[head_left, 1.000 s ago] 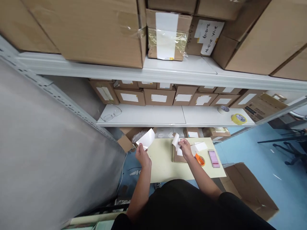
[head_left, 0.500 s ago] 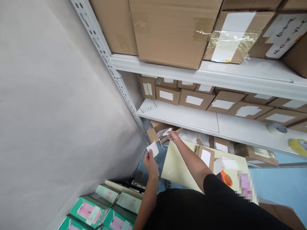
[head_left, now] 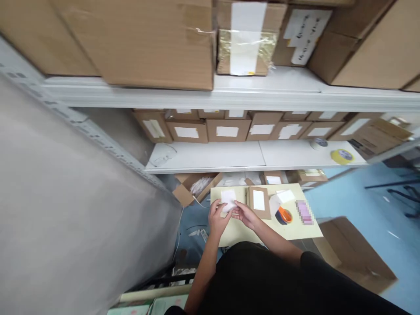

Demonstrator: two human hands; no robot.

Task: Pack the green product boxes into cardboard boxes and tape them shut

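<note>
A small white slip of paper (head_left: 229, 197) is held over the pale yellow table (head_left: 236, 236). My left hand (head_left: 218, 219) pinches its left and lower edge between thumb and fingers. On the other side, my right hand (head_left: 246, 215) grips the right edge with its fingertips. Just right of the paper lies a flat brown carton (head_left: 267, 203) with a white label. Farther right are an orange and dark tape dispenser (head_left: 285, 215), white sheets (head_left: 286, 195) and a blurred-out pink item (head_left: 304, 212).
An open carton (head_left: 183, 195) holding white pieces stands on the floor left of the table. Labelled boxes (head_left: 229, 131) line the white shelf (head_left: 213, 154), with glasses (head_left: 162, 157) and tape rolls (head_left: 341, 156). A large open box (head_left: 361, 249) stands at right; a grey wall (head_left: 49, 197) at left.
My right hand has come back from the open carton to the paper in my left hand. Both hands now meet over the table. The view has swung right.
</note>
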